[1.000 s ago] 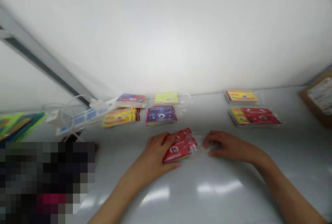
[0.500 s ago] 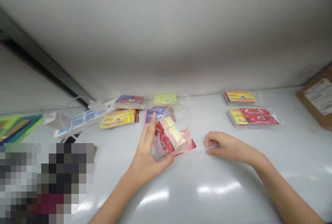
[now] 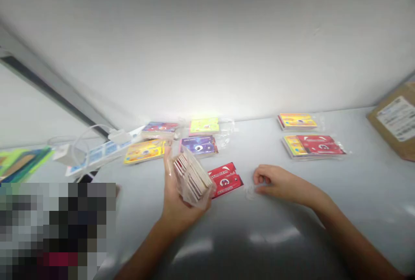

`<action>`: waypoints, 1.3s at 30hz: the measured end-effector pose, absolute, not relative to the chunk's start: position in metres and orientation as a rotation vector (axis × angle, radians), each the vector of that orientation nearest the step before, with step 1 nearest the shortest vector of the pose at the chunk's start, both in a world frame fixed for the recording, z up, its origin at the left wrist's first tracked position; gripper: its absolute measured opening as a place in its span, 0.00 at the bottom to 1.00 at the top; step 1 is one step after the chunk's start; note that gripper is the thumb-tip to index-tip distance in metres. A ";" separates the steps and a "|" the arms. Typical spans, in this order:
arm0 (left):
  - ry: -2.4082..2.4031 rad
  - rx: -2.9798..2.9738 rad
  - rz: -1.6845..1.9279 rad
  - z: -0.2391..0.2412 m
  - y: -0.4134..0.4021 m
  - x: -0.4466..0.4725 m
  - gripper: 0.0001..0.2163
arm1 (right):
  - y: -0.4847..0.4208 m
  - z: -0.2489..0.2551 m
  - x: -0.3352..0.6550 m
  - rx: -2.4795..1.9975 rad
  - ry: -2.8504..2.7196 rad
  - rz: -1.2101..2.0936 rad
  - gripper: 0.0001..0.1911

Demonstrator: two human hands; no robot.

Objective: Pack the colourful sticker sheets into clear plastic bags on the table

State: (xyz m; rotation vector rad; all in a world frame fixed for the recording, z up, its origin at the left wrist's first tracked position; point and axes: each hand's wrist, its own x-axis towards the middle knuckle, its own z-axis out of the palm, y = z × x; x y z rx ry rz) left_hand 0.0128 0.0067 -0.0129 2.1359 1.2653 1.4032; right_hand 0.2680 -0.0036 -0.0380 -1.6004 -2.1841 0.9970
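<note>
a: clock centred on the held bag. largest first?
b: grey table (image 3: 233,237), under everything. then the cardboard box (image 3: 395,120), far off near 3 o'clock; white label outside, contents hidden.
a: hands?
b: left hand (image 3: 178,208) gripping the clear bag (image 3: 195,178), thumb at its 5 o'clock side, fingers at 10. right hand (image 3: 277,184) at 3 o'clock, resting slack, half curled, thumb apart from the fingers; nothing seen in its grip.
a: how should the bag handle?
b: judgement: light, film soft and slippery, the packed cards stiffer. they could slide or fan; edges might crease. best hold: across both flanks, squeezing the whole stack.
a: contents?
b: many thin pieces, pale and red edges facing the camera, tilted. cannot tell if the mouth is sealed.
a: other containers?
b: at 2 to 3 o'clock, a bagged red-and-yellow stack (image 3: 314,146), a yellow-topped stack (image 3: 297,121) beyond it. near 12, a purple-topped stack (image 3: 198,145), clear film at its right.
a: smaller?
b: red printed card (image 3: 227,179) flat at 3 o'clock, just beside the bag. smallest: clear scrap (image 3: 249,192) by the right fingertips, too faint to identify.
</note>
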 end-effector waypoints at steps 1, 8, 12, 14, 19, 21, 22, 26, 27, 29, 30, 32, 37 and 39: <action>1.265 2.125 1.396 -0.015 0.007 0.013 0.45 | -0.003 -0.038 0.268 -1.606 -2.183 0.991 0.03; 1.263 2.075 1.293 -0.027 0.012 0.014 0.42 | -0.003 -0.038 0.268 -1.600 -2.188 0.999 0.03; 1.243 2.104 1.174 -0.029 0.015 0.016 0.46 | -0.003 -0.039 0.268 -1.604 -2.179 1.009 0.03; 1.259 2.155 1.155 -0.031 0.017 0.014 0.46 | -0.002 -0.040 0.268 -1.602 -2.186 1.001 0.03; 1.269 2.344 1.134 -0.030 0.019 0.007 0.39 | -0.002 -0.041 0.269 -1.602 -2.178 1.006 0.04; 1.297 2.392 1.113 -0.025 0.020 0.005 0.35 | -0.003 -0.040 0.269 -1.610 -2.183 1.002 0.03; 1.317 2.411 1.088 -0.022 0.020 0.005 0.33 | -0.003 -0.039 0.269 -1.607 -2.188 0.997 0.03; 1.347 2.417 0.952 -0.014 0.020 0.004 0.27 | -0.003 -0.037 0.268 -1.608 -2.193 1.014 0.03; 1.342 2.410 0.924 -0.013 0.020 0.004 0.25 | -0.003 -0.037 0.268 -1.614 -2.188 1.020 0.03; 1.333 2.402 0.909 -0.013 0.020 0.004 0.23 | -0.003 -0.037 0.268 -1.630 -2.183 1.022 0.03; 1.338 2.399 0.911 -0.014 0.019 0.004 0.22 | -0.003 -0.037 0.268 -1.634 -2.182 1.019 0.03; 1.350 2.398 0.925 -0.015 0.019 0.003 0.22 | -0.003 -0.038 0.267 -1.630 -2.181 1.008 0.03; 1.311 2.427 0.945 -0.015 0.017 0.004 0.21 | -0.003 -0.037 0.267 -1.613 -2.187 0.988 0.03; 1.313 2.428 0.948 -0.014 0.016 0.004 0.22 | -0.004 -0.036 0.266 -1.615 -2.189 0.987 0.02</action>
